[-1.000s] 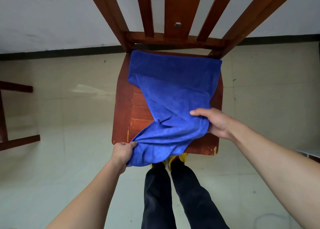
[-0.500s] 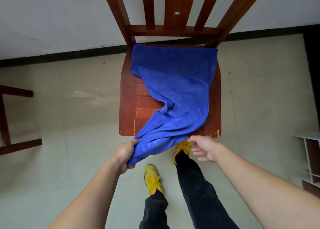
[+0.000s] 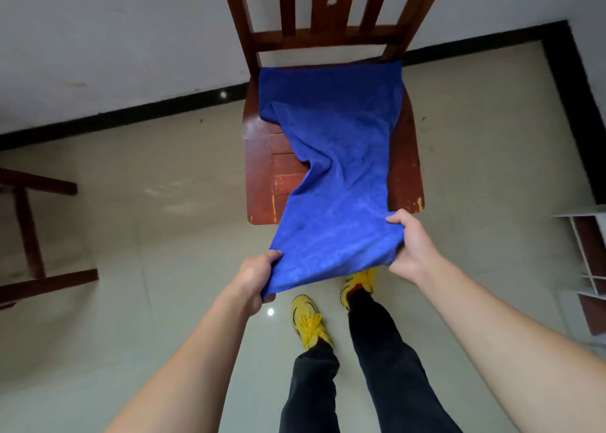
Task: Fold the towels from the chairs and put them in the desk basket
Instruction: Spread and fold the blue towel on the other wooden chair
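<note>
A blue towel (image 3: 334,157) lies along the seat of a red-brown wooden chair (image 3: 259,170), its far edge against the chair back and its near end pulled off the front edge of the seat. My left hand (image 3: 254,278) grips the towel's near left corner. My right hand (image 3: 410,242) grips the near right corner, thumb on top of the cloth. The near edge is stretched between both hands, above the floor. No basket or desk is in view.
Part of a second wooden chair (image 3: 29,232) stands at the left. A white shelf unit (image 3: 590,259) sits at the right edge. My legs and yellow shoes (image 3: 308,324) are just below the towel. A white wall with a black skirting runs behind the chair.
My right hand let go of the bunched middle, dropped below the seat edge, then took the near right corner. The near edge is now spread wide between both hands. I have stepped back.
</note>
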A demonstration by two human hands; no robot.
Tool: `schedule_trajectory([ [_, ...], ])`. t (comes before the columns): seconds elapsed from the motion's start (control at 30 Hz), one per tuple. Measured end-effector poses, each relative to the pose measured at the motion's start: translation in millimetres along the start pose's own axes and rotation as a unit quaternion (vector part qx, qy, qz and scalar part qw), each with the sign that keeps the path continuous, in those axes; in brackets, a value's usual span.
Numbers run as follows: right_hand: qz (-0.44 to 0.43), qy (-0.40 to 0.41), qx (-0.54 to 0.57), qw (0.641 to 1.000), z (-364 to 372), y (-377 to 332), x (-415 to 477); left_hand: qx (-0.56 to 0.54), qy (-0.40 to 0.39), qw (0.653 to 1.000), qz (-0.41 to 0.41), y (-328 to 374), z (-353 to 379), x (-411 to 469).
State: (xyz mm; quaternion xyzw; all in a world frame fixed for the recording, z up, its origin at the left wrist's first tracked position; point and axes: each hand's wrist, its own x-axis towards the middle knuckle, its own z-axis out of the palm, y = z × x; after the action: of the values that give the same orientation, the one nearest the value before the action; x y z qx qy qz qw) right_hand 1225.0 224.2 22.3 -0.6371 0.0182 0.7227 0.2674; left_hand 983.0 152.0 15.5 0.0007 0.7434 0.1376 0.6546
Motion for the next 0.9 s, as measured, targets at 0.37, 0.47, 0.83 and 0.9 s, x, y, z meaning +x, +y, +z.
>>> schedule_trajectory([
  [0.37, 0.112, -0.127, -0.134, 0.976, -32, 15, -27, 0.009, 0.034, 0.999, 0.001, -35, -5, -25],
  [0.47, 0.122, -0.056, -0.33, 0.934, -44, 19, -40, 0.023, 0.061, 0.998, -0.001, -43, -15, -28],
  [0.83, -0.061, 0.061, -0.368, 0.926, -77, 26, -85, 0.043, 0.104, 0.994, -0.006, -74, -13, -68],
  [0.9, -0.073, 0.061, -0.358, 0.929, -82, 31, -93, 0.032, 0.115, 0.993, -0.009, -80, -10, -75],
])
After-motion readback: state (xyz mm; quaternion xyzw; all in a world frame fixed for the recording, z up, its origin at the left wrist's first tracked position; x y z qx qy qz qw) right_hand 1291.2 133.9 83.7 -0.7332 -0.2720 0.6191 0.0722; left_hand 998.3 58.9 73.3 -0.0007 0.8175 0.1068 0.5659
